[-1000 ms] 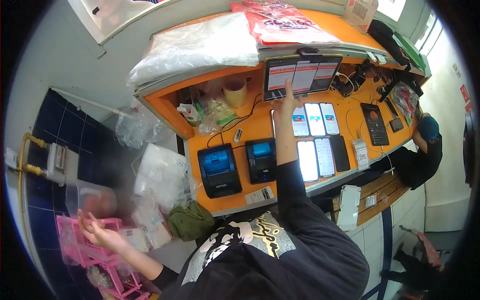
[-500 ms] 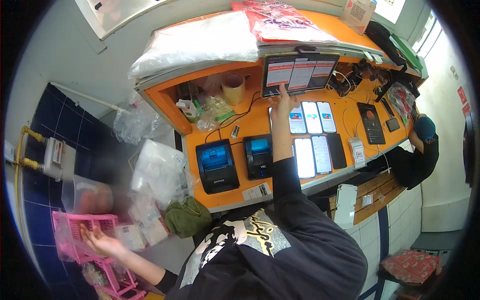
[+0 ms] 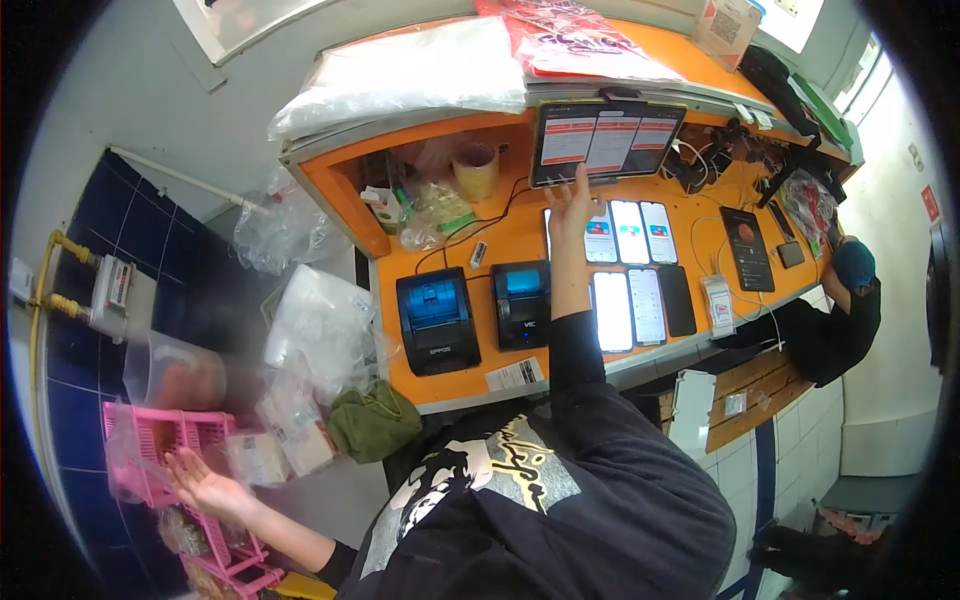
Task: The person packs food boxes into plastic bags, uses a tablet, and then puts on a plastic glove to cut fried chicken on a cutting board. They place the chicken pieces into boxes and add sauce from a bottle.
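My right hand (image 3: 575, 212) is raised, fingers apart and empty, just below the lower left part of a mounted tablet (image 3: 608, 143) that shows three panels. Several phones lie under and beside my right forearm, among them one with a bright white screen (image 3: 612, 312). Left of that arm stand two black receipt printers, a larger one (image 3: 438, 322) and a smaller one (image 3: 521, 303). At the lower left, my left hand (image 3: 208, 487) is palm up with spread fingers and holds nothing. It is next to a pink plastic rack (image 3: 150, 480).
A person in dark clothes (image 3: 840, 325) sits at the desk's right end. Plastic bags (image 3: 320, 325) and a green pouch (image 3: 373, 420) lie left of the desk. A dark tablet (image 3: 744, 250) rests near cables. More bags (image 3: 410, 75) cover the upper shelf.
The view has shifted slightly. My right hand's fingertip has moved from over the tablet's screen down toward its lower edge. My left hand stays beside the pink rack.
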A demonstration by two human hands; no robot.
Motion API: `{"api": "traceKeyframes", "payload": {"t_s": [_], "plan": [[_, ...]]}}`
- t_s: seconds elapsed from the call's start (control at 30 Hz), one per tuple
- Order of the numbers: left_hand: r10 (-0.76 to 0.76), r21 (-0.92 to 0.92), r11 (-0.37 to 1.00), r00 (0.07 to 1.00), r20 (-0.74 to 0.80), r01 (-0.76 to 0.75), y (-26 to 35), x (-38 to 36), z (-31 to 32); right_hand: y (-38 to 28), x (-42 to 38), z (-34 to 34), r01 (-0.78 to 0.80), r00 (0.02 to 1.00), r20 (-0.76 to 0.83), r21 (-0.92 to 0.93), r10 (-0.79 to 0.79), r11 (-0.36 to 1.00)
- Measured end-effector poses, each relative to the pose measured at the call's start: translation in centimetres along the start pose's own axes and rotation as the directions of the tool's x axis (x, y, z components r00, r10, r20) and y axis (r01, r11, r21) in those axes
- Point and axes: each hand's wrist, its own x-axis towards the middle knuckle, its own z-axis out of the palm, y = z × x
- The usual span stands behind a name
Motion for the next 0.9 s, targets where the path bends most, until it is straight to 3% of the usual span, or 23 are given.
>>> {"api": "traceKeyframes", "payload": {"t_s": [0.07,0.13,0.17,0.23,0.3,0.37,0.4,0.47,0.6,0.67,0.7,0.77,0.8,0.83,0.87,0.9], "plan": [[0.048,-0.008,0.999,0.998,0.047,-0.048,-0.3,-0.5,-0.4,0.2,0.4,-0.5,-0.005,1.0,0.028,0.018,0.004,1.0],[0.071,0.165,0.981,0.978,0.197,-0.104,-1.5,-1.2,-1.1,0.3,0.5,-0.8,-0.006,0.999,0.052,0.026,0.005,1.0],[0.041,0.363,0.922,0.968,0.249,-0.132,-2.4,-2.5,-1.5,0.4,0.6,-0.9,-0.006,0.997,0.074,0.036,0.004,0.999],[-0.151,0.654,0.716,0.861,0.486,-0.243,-6.8,-2.6,-6.0,0.4,0.5,-1.0,0.002,0.996,0.089,0.038,-0.006,0.999],[-0.41,0.751,0.633,0.741,0.532,-0.189,-9.8,-5.8,-7.7,0.3,0.3,-1.0,0.011,0.995,0.103,0.035,-0.014,0.999],[-0.52,0.84,0.487,0.693,0.5,-0.24,-10.2,-9.4,-7.9,0.2,0.2,-0.8,0.005,0.997,0.081,0.011,-0.006,1.0],[-0.521,0.843,0.484,0.697,0.493,-0.234,-10.8,-10.2,-8.3,0.3,0.4,-0.9,0.001,0.996,0.086,0.007,-0.001,1.0],[-0.403,0.781,0.404,0.673,0.62,-0.477,-11.7,-11.3,-9.5,0.7,0.9,-1.2,0.017,0.996,0.083,-0.021,-0.016,1.0],[-0.357,0.775,0.428,0.701,0.618,-0.466,-10.2,-11.2,-8.9,1.0,1.1,-1.6,0.047,0.996,0.082,-0.064,-0.042,0.997],[-0.391,0.874,0.434,0.829,0.4,-0.218,-9.2,-10.9,-8.4,1.6,2.1,-2.2,0.038,0.994,0.103,-0.057,-0.032,0.998],[-0.392,0.875,0.433,0.828,0.4,-0.218,-9.4,-10.6,-9.0,2.0,2.9,-2.7,0.03,0.992,0.125,-0.049,-0.024,0.998],[-0.28,0.861,0.348,0.836,0.472,-0.369,-10.3,-9.8,-11.4,2.6,4.4,-3.9,0.013,0.99,0.138,-0.062,-0.005,0.998],[-0.279,0.872,0.335,0.847,0.453,-0.356,-11.2,-9.5,-12.5,3.1,5.0,-4.4,-0.011,0.987,0.157,-0.074,0.022,0.997],[-0.241,0.841,0.388,0.838,0.489,-0.378,-12.2,-9.2,-13.6,2.8,5.6,-6.1,-0.098,0.947,0.293,-0.128,0.132,0.987],[-0.2,0.816,0.425,0.839,0.507,-0.391,-12.0,-9.0,-15.2,1.5,1.7,-3.9,-0.017,0.999,-0.04,-0.357,0.002,0.934],[-0.171,0.813,0.486,0.878,0.448,-0.32,-10.8,-9.8,-14.5,0.0,-3.5,-1.1,-0.051,0.992,-0.128,-0.309,0.012,0.95]]}}
